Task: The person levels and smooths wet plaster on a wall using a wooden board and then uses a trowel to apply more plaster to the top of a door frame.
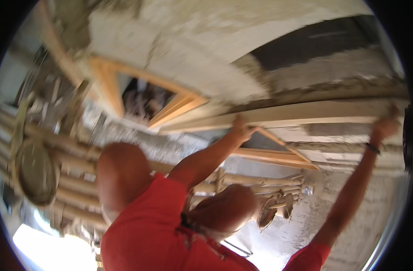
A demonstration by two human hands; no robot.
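Note:
My left hand (242, 128) grips the lower edge of a long pale board (301, 111) near the middle of the view. At the far right, my right hand (385, 126), with a dark band on its wrist, grips the same board, though its fingers are blurred. The board runs along rough, partly plastered masonry (179, 49). Just below my left hand is an orange wooden window frame (274, 156); a second frame (107, 81) is at the upper left. Red clothing (157, 235) and two rounded areas of bare skin fill the lower middle; I cannot make out those rounded shapes clearly.
Bamboo poles (80, 194) lashed as scaffolding cross the left and middle. A round mortar-crusted pan (35, 171) stands at the left, with smaller pans (265, 214) beyond at the right. Bright ground (48, 246) shows through at the lower left.

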